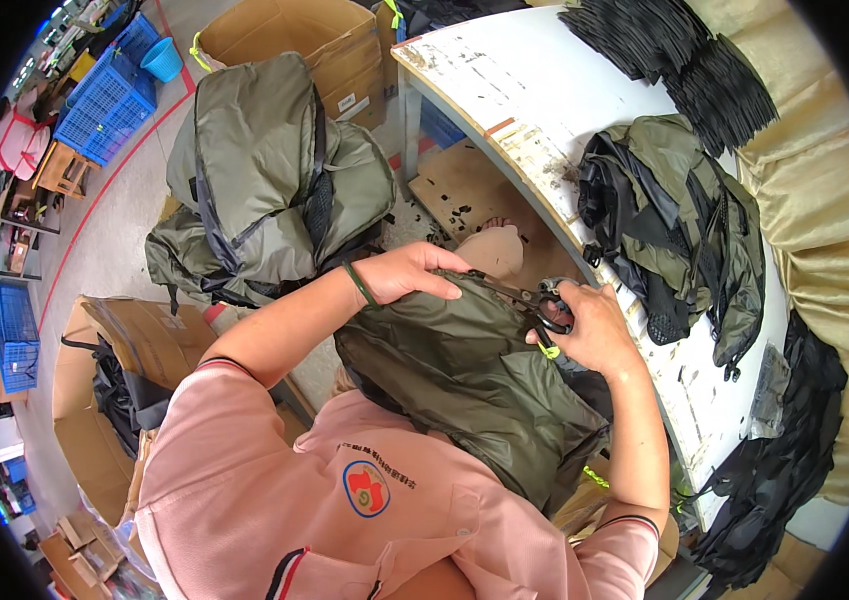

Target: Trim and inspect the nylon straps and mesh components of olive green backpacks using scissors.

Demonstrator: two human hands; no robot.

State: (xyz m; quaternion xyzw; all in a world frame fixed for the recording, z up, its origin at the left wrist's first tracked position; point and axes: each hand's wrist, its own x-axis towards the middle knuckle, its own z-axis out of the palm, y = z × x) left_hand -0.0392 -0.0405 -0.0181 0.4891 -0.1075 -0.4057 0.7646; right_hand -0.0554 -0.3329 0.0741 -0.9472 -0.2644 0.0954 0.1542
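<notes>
An olive-green fabric bag [465, 370] lies across my lap, its surface creased. My left hand [410, 275] grips its upper edge, thumb and fingers closed on the cloth. In my right hand [597, 325] are black-handled scissors [553, 310], with fingers around the handles. Their blades point left along the bag's upper edge, towards my left hand. Whether the blades touch the cloth I cannot tell. A bit of neon-yellow cord [549, 351] shows just below the scissors.
Olive bags [265, 160] are piled at the left, before an open cardboard box [285, 40]. On the white table [505, 75] lie another olive bag [685, 220] and black strips [645, 45]. A second box [75, 400] stands near left. Scraps litter a cardboard sheet [445, 180] below.
</notes>
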